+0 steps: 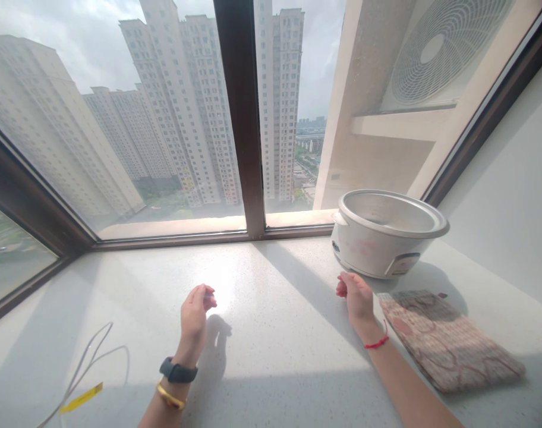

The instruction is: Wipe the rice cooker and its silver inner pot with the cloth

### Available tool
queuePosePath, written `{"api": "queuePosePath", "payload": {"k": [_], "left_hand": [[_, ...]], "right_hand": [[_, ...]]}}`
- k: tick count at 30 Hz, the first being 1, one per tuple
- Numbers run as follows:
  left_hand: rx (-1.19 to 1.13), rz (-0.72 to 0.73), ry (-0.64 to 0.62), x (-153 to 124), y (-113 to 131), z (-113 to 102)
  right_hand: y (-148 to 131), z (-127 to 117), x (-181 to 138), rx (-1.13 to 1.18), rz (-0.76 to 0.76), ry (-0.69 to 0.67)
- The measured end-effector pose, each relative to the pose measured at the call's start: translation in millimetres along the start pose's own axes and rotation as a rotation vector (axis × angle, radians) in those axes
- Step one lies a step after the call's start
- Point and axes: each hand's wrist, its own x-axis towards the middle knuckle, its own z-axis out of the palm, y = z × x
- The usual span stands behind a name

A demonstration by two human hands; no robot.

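My left hand (197, 313) hovers over the white sill (271, 333), its fingers curled together in a loose pinch; what they hold, if anything, is too small to name. A black band and a gold bangle sit on that wrist. My right hand (355, 296) is closed with its fingers curled inward, just in front of the white rice cooker pot (387, 235), which stands without a lid. A red string circles the right wrist. Next to the right forearm lies a folded patterned cloth (447, 342).
A white cable (86, 362) with a yellow tag (81, 398) lies at the lower left of the sill. Dark window frames (242, 119) run along the back and left. A white wall rises at the right. Outside are tower blocks and an air-conditioner fan (440, 50).
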Motion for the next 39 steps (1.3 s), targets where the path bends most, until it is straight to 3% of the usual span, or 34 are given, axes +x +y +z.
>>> {"api": "queuePosePath", "payload": {"k": [30,33,39], "left_hand": [[0.022,-0.038,-0.036,-3.5,-1.5,3.5],[0.023,-0.037,-0.032,-2.0,-2.3,2.2],[0.029,-0.033,-0.016,1.8,-1.9,1.3]], "right_hand": [[1.8,2.1,-0.3,0.039,0.024,0.013],[-5.1,-2.8,4.6,0.088,0.01,0.075],[-38.0,-35.5,26.1,0.252,-0.086,0.33]]}}
